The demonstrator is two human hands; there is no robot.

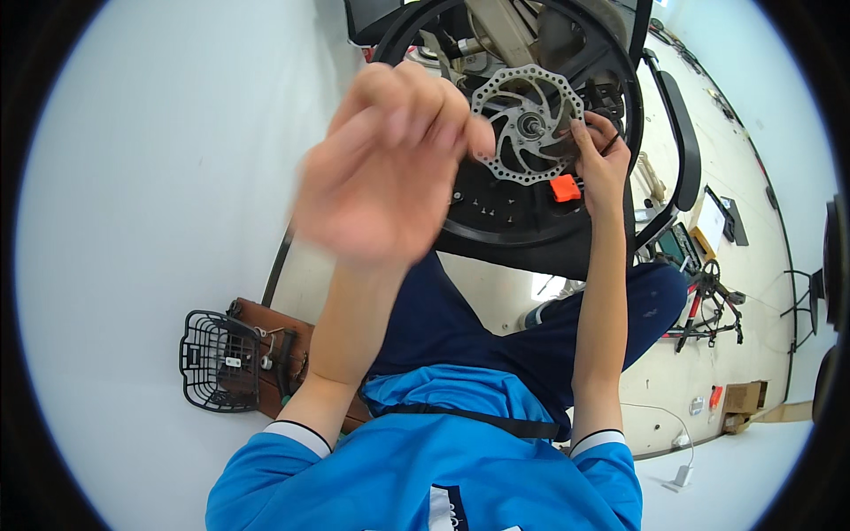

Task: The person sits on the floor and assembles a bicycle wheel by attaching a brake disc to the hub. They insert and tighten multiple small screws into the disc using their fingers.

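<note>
My left hand (385, 168) is raised close to the camera and smeared by motion. Its fingers are curled over; anything inside them is hidden. My right hand (604, 164) is closed at the right edge of a silver brake disc (529, 173), thumb against or just over its rim. A thin dark rod (612, 142) shows between its fingers; its kind is unclear. The disc, drilled along its scalloped rim, lies around the hub axle (531, 126) of a black bicycle wheel (496, 235). Several small screws (487, 211) and an orange block-like object (565, 188) rest below the disc.
A black wire basket (221, 361) stands at the lower left beside a brown board (282, 350) bearing metal parts. Over on the right are a black curved bar (680, 133), an open dark tool case (680, 246), a bike frame (706, 305) and a cardboard box (744, 400).
</note>
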